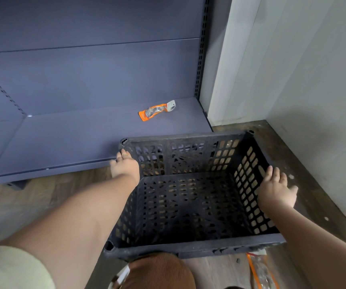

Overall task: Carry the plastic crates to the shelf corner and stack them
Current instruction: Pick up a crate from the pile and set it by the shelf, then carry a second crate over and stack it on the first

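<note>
**Crate at shelf corner, both hands on rim**

Noted black perforated plastic crate [191,205] low over brown wood-look floor [293,142], in corner between blue-grey metal shelf [84,132] and pale wall [314,80]. Resting or just lifted: cannot tell. Left hand [125,164] laid on left rim near far corner, fingers fairly straight, not clenched. Right hand [276,188] spread flat on right rim, fingers splayed open. Small orange-and-clear packet [156,111] lying on shelf base, well apart from crate.

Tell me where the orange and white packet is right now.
In the head view, the orange and white packet lies on the blue bottom shelf, toward its right end near the slotted upright, beyond the black crate.
</note>
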